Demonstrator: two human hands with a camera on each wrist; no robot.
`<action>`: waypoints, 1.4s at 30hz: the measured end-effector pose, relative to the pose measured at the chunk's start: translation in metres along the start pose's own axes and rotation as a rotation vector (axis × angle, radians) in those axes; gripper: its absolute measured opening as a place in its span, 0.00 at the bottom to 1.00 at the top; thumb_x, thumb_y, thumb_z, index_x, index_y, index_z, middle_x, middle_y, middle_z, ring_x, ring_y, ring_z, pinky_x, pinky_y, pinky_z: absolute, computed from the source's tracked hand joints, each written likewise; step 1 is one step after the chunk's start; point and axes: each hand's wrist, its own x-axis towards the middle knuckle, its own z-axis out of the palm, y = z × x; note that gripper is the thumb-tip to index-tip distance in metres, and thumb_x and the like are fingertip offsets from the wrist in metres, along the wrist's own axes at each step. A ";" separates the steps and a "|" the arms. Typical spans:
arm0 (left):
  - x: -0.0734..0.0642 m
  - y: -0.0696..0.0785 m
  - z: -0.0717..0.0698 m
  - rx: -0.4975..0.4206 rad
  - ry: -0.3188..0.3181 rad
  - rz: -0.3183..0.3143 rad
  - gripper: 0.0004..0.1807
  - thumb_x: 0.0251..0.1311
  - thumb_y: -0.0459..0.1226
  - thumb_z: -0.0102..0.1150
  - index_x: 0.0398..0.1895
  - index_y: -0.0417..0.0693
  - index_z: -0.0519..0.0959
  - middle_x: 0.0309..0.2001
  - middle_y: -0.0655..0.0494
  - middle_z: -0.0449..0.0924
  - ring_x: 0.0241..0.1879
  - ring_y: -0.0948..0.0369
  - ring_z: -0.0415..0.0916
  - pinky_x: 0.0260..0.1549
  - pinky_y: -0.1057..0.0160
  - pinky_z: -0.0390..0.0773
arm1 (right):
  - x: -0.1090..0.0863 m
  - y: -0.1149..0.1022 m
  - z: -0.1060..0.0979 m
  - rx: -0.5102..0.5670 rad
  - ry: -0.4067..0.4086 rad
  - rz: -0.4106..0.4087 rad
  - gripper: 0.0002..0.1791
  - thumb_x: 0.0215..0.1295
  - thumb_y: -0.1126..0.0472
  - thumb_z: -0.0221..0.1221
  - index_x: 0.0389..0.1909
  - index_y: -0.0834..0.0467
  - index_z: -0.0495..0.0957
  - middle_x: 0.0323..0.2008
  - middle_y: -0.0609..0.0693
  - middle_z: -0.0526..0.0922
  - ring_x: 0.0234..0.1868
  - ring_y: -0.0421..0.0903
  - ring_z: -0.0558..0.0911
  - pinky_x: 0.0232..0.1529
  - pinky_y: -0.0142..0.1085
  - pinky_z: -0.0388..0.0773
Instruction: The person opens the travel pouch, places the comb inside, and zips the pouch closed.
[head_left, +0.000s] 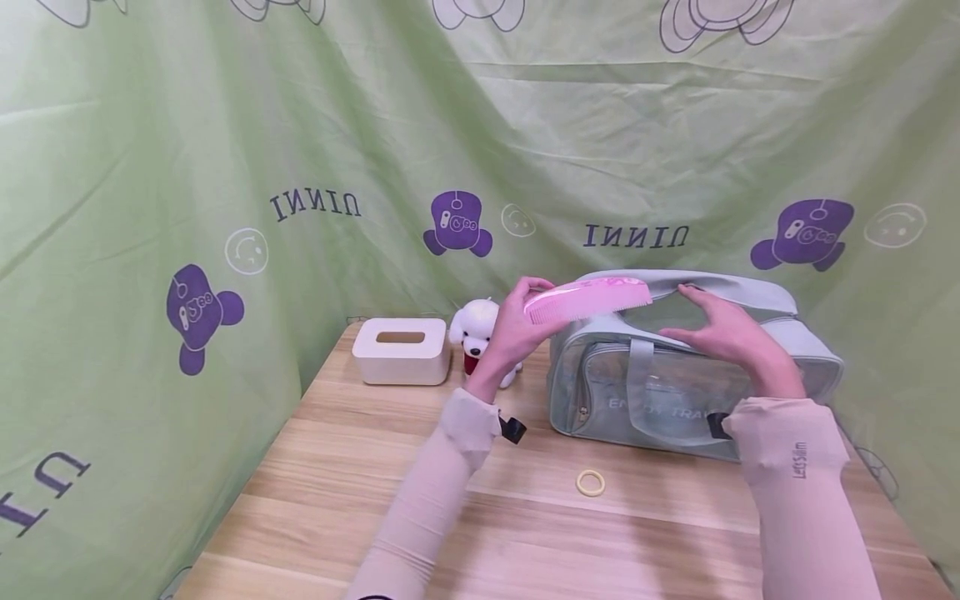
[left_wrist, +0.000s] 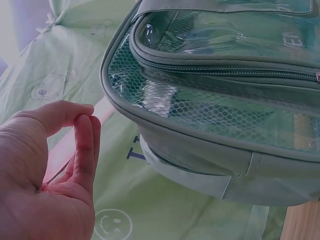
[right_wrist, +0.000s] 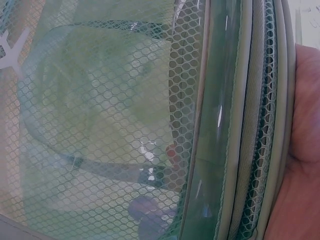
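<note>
Pink plastic comb, one: curved glossy spine, one straight row of fine teeth facing down. Location: raised at the left part of the travel bag's top; contact with the bag's edge cannot be told. Left hand: thumb and fingers pinch the comb by one end, its length pointing rightward. Right hand: thumb and fingers spread at the raised lid; firmness of hold cannot be told.

Handling note: best kept by the end, teeth clear of the netting, where they would likely snag; a steady spread of the right hand should keep the lid from sagging.

Travel bag, one: grey-green, rounded box form, clear glossy film panels, honeycomb mesh, smooth piped edges, flat strap, toothed zipper, pale lettering partly covered.

Also present: tissue box, white, round-cornered, slotted; plush dog, white, fluffy; ring, pale yellow, smooth; table, wood-grained.
</note>
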 end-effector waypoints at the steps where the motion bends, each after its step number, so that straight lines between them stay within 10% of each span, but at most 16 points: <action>1: 0.001 -0.001 0.001 -0.016 0.002 -0.004 0.33 0.52 0.32 0.78 0.61 0.45 0.73 0.56 0.46 0.80 0.49 0.57 0.80 0.48 0.63 0.84 | 0.000 0.000 0.000 0.002 0.000 0.000 0.56 0.69 0.41 0.64 0.81 0.68 0.44 0.78 0.75 0.50 0.76 0.76 0.52 0.74 0.68 0.51; 8: 0.002 -0.005 0.005 -0.117 0.024 -0.047 0.31 0.53 0.31 0.76 0.62 0.47 0.78 0.55 0.46 0.82 0.44 0.59 0.82 0.41 0.62 0.87 | 0.000 -0.001 0.000 -0.009 -0.001 -0.002 0.56 0.70 0.42 0.64 0.81 0.68 0.44 0.78 0.75 0.50 0.76 0.76 0.53 0.74 0.68 0.51; 42: 0.005 -0.001 0.042 0.032 0.059 -0.123 0.26 0.58 0.48 0.75 0.59 0.49 0.83 0.57 0.50 0.85 0.53 0.61 0.81 0.54 0.63 0.80 | 0.001 0.001 0.001 -0.007 0.008 -0.011 0.54 0.70 0.43 0.63 0.80 0.69 0.46 0.78 0.75 0.51 0.77 0.76 0.52 0.75 0.67 0.50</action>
